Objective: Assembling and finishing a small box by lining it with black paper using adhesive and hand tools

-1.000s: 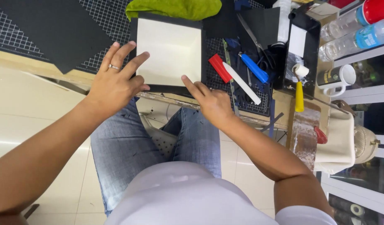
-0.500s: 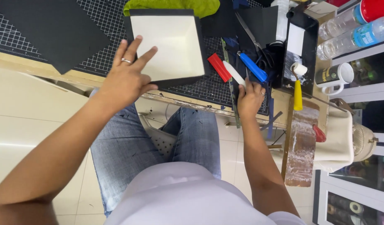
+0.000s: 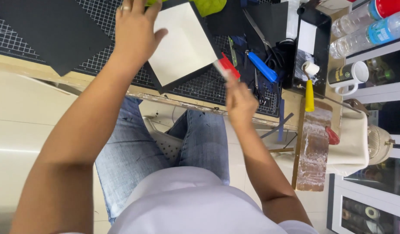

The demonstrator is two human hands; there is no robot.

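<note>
Head view: left hand (image 3: 135, 32) on cream board (image 3: 182, 43), right hand (image 3: 240, 102) around red-white tool (image 3: 225, 69).

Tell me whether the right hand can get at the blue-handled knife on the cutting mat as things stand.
Probably yes, though not freely. The blue-handled knife lies bare on the cutting mat just beyond the right hand, with nothing over it. But that hand seems to hold a blurred red-and-white tool, so it looks occupied.

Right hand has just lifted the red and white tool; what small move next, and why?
Probably bring the red and white tool over to the cream board. The right hand holds it just off the board's right edge, blurred, while the left hand presses the board flat on the cutting mat.
</note>
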